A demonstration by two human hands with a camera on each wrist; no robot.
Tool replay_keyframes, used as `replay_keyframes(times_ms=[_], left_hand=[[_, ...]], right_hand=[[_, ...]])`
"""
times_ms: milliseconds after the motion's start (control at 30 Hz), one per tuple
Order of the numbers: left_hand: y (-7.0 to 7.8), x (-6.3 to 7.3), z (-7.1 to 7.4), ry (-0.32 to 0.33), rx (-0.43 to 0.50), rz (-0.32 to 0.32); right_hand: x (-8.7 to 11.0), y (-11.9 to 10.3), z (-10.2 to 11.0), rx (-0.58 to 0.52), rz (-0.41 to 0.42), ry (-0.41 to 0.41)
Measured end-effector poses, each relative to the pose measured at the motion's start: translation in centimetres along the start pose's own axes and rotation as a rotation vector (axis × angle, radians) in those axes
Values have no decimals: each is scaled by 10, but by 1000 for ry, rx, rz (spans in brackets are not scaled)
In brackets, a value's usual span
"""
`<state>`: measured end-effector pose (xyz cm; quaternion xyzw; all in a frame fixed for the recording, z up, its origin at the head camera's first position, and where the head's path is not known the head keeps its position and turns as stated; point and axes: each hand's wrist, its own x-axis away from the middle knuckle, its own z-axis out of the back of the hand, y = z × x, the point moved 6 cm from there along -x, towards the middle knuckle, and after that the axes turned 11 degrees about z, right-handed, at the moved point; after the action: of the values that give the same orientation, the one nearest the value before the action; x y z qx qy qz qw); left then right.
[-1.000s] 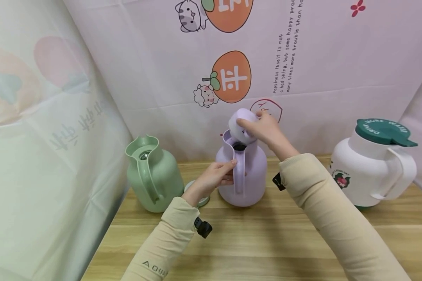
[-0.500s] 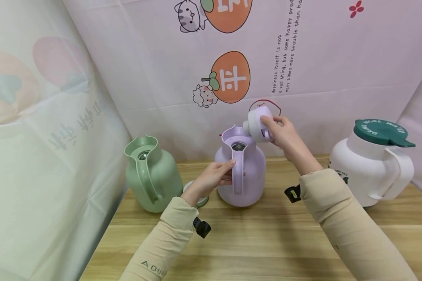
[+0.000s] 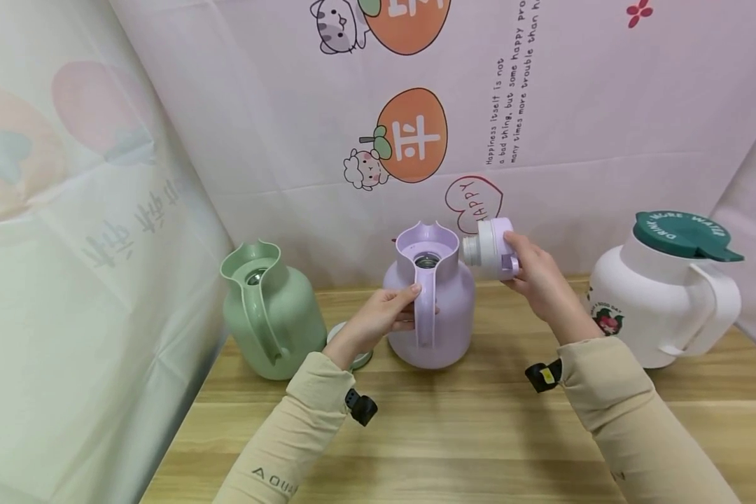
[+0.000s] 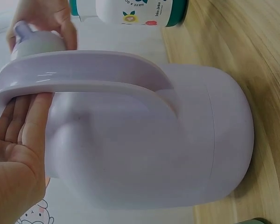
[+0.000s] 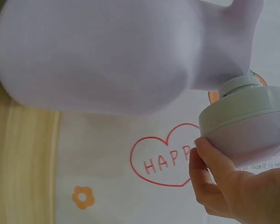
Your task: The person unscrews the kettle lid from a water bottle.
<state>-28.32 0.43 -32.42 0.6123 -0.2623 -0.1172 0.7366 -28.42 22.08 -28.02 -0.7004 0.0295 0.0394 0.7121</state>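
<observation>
The right hand (image 3: 540, 280) pinches a purple-and-white stopper lid (image 3: 493, 246) just right of the purple jug's mouth (image 3: 426, 252), its axis sideways, threaded end leftward. The left hand (image 3: 386, 312) grips the handle (image 3: 425, 315) of the purple jug (image 3: 458, 315), upright on the table (image 3: 428, 434).

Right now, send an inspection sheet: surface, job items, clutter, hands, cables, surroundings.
Surface: wood-grain table, jugs standing along its rear.
Job items: purple jug upright, mouth uncovered; purple-and-white lid held sideways beside the mouth, contact unclear.
Clutter: green jug, uncovered; white jug, dark green lid on; pale round item, partly hidden by left wrist.
Hands: left hand grips purple jug's handle; right hand holds purple-and-white lid.
Cables: nothing seen.
Surroundings: printed cloth behind.
</observation>
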Motion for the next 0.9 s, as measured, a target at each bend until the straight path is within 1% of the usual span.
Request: replay_keyframes(times_ms=[100,267,467,700,800,900], left_hand=[[0,0,0,-4,-1,2],[1,0,0,-6,1,3],[1,1,0,1,-4,-6],[2,2,0,5,-13,-10],[3,3,0,1,-9,-8],[3,3,-1,-2,-8,-4]], right_hand=[[2,11,3,-32,-18,9],[3,27,6,-44,-29,-3],[2,41,8,-101,-36,6],[2,48,8,-115,-6,-25],[2,49,8,-146,-20,-33],[2,50,9,-160,-53,-44]])
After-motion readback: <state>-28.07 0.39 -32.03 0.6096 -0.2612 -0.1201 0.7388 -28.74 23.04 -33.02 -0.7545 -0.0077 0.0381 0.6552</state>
